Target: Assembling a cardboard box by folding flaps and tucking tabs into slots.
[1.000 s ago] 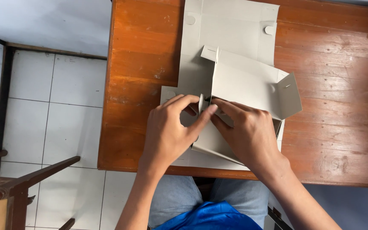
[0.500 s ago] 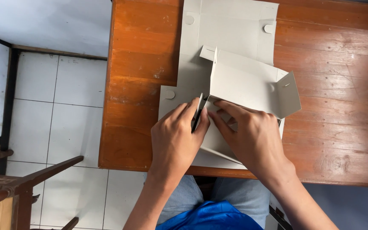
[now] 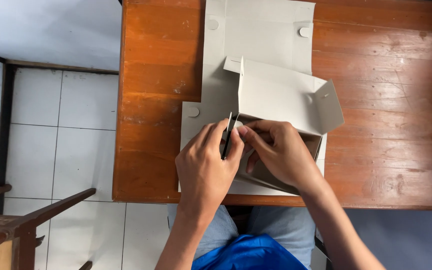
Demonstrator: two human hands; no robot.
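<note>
A pale grey cardboard box blank lies partly folded on a brown wooden table. One wall stands upright across its middle, with a side flap at the right. My left hand pinches the box's left side wall upright between thumb and fingers. My right hand grips the near part of the same box, fingertips pressing at the corner beside the left hand. The box's near wall is mostly hidden under both hands.
The flat lid panel with round tabs stretches toward the table's far edge. White floor tiles lie left of the table. A wooden chair frame stands at lower left. My lap in blue cloth is below the table's near edge.
Both hands shifted slightly right along the box's near edge. The left side wall now stands up more between the left hand's fingers.
</note>
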